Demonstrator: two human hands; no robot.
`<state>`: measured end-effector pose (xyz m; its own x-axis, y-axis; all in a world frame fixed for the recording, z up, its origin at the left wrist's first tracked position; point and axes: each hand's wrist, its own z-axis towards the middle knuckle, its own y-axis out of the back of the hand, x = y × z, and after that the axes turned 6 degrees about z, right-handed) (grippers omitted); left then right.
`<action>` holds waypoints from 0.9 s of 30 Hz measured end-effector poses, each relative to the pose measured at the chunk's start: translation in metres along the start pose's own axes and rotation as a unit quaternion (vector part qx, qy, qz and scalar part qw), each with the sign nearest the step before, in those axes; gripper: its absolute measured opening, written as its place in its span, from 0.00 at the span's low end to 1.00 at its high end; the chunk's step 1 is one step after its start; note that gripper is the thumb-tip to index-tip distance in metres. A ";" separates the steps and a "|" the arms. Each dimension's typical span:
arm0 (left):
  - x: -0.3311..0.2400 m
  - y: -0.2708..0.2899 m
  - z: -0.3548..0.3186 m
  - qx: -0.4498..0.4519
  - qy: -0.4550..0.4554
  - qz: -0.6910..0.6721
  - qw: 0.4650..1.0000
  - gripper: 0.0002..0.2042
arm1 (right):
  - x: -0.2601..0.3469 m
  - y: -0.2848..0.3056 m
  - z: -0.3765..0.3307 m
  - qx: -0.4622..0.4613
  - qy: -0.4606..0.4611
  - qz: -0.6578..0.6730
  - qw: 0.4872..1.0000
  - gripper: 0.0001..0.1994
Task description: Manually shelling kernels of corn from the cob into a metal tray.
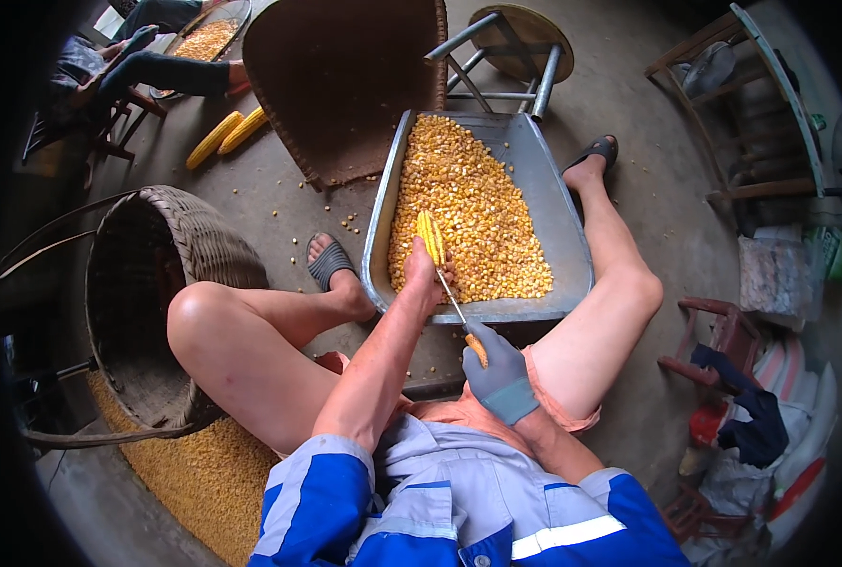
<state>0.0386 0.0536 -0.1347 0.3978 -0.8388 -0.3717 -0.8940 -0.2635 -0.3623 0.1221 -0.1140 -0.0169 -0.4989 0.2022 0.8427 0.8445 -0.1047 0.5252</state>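
A yellow corn cob (430, 234) is in my bare left hand (423, 274), held over the near part of a grey tub (568, 241). My right hand (498, 370), in a grey glove, is closed round the orange-brown handle of a screwdriver-like tool (454, 300). Its thin metal shaft reaches up to the cob's lower end beside my left hand; the tip is hidden there. Loose corn kernels (482, 213) fill much of the tub, which stands between my legs.
A woven basket (215, 241) lies tipped at left, beside a pile of kernels (199, 482). Two cobs (227, 137) lie on the floor, with another person's legs (170, 74) behind. A large brown woven tray (345, 85) and tipped stool (525, 47) stand behind the tub. Sacks (789, 397) lie right.
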 end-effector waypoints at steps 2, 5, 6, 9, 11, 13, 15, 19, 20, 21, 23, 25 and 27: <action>0.001 0.000 0.000 -0.018 -0.014 0.021 1.000 0.23 | 0.002 -0.006 -0.006 0.014 -0.026 -0.048 0.998 0.21; 0.004 -0.004 0.002 -0.034 -0.026 0.051 0.998 0.24 | 0.005 -0.016 -0.008 0.023 -0.051 -0.091 0.994 0.22; 0.005 -0.004 0.004 -0.032 -0.027 0.052 0.998 0.24 | 0.004 -0.020 -0.008 0.020 -0.049 -0.088 0.995 0.22; 0.007 -0.004 0.009 -0.051 -0.042 0.063 0.996 0.25 | -0.002 -0.022 -0.001 -0.024 -0.004 -0.020 1.000 0.22; 0.007 0.001 0.010 -0.064 -0.029 0.067 0.995 0.26 | 0.000 -0.017 0.008 0.012 -0.125 0.062 0.990 0.21; 0.012 0.010 0.010 -0.054 -0.019 0.071 0.996 0.26 | -0.007 -0.026 0.024 -0.004 -0.102 0.064 0.993 0.21; 0.019 -0.007 0.004 -0.123 -0.036 0.175 0.976 0.28 | -0.014 -0.032 0.054 -0.004 -0.065 -0.104 0.992 0.19; 0.016 -0.006 -0.008 -0.060 0.017 0.014 0.998 0.26 | 0.000 -0.011 0.078 0.079 -0.128 -0.036 0.988 0.18; 0.011 -0.002 -0.011 -0.047 0.008 0.006 0.999 0.25 | -0.001 -0.008 0.075 0.084 -0.128 -0.038 0.988 0.18; 0.008 0.001 -0.012 -0.035 -0.001 -0.002 0.999 0.24 | -0.003 -0.005 0.067 0.049 -0.094 -0.032 0.994 0.18; 0.007 0.003 -0.008 -0.036 -0.009 0.011 0.999 0.24 | -0.007 0.001 0.058 0.016 -0.061 -0.027 0.998 0.18; 0.007 0.012 -0.001 0.009 0.001 0.015 1.000 0.23 | -0.014 0.004 0.055 -0.034 -0.033 -0.047 0.998 0.16; 0.009 0.010 0.001 0.014 0.004 0.021 1.000 0.22 | -0.031 0.000 0.064 -0.044 -0.034 -0.041 0.998 0.14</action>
<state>0.0336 0.0439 -0.1420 0.3585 -0.8523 -0.3810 -0.9035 -0.2142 -0.3711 0.1500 -0.0584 -0.0505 -0.5497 0.2783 0.7877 0.7794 -0.1686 0.6034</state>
